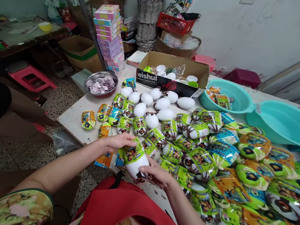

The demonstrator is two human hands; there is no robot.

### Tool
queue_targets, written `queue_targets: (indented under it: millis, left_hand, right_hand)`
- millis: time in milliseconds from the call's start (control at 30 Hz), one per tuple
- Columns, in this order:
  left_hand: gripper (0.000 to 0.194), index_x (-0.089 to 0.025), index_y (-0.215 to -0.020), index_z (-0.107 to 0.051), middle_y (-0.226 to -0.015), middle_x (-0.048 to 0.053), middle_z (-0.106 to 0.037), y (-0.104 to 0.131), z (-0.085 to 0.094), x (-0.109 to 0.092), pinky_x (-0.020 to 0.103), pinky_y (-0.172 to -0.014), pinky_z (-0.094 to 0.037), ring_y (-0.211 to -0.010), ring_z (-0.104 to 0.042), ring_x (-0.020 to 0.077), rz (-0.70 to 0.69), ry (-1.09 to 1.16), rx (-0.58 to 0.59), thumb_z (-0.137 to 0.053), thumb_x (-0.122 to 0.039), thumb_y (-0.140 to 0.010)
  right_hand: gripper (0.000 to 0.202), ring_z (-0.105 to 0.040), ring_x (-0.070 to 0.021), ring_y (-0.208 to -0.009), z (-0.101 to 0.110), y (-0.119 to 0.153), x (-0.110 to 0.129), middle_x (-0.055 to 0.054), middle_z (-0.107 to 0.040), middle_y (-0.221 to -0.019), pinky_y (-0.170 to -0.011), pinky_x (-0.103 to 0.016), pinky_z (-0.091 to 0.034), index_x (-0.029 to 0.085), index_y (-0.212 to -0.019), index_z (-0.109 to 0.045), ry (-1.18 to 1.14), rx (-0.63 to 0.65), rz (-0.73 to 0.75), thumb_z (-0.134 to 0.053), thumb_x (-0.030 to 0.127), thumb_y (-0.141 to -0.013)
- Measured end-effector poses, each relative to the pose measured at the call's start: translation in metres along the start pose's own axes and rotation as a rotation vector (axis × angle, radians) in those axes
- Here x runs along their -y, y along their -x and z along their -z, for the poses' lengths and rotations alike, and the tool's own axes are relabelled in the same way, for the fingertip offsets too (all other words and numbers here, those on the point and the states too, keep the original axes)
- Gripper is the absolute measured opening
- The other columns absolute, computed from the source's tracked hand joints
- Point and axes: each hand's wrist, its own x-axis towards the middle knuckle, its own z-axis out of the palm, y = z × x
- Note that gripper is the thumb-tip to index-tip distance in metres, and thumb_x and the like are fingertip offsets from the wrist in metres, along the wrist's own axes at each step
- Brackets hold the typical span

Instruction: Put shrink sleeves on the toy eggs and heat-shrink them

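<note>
Close to the table's front edge, a white plastic egg (pixel 137 167) is held between my two hands. Around its upper part sits a green printed wrapper (pixel 133 150); dark brown markings show at its lower end. My left hand (pixel 122 141) grips the wrapper side, thumb on top. From the right, my right hand (pixel 157 171) closes on the egg's lower side, its fingers partly hidden behind it. Several bare white eggs (pixel 164 103) lie beyond my hands. To the right spreads a heap of wrapped eggs (pixel 201 160) in green, orange and blue wrappers.
A metal bowl (pixel 101 83) of small packets stands at the far left, beside stacked pink and purple boxes (pixel 112 38). A cardboard box (pixel 169 80) with egg halves stands at the back. Two turquoise basins (pixel 284 122) are at right. A person's legs (pixel 19 114) show at left.
</note>
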Motion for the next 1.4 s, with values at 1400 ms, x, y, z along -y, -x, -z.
queue_targets:
  millis: [1400]
  left_hand:
    - [0.059,-0.016,-0.116,-0.063,-0.111,0.012,-0.07,0.035,-0.027,0.061,0.037,-0.087,-0.046,-0.1,-0.064,0.0276,-0.035,0.164,-0.05,-0.08,-0.04,-0.065]
  right_hand:
    - [0.057,-0.063,-0.0301,-0.103,-0.032,0.024,-0.025,-0.011,-0.067,-0.113,-0.092,-0.047,-0.046,0.019,-0.117,-0.059,0.011,-0.245,0.259,-0.076,0.046,-0.069]
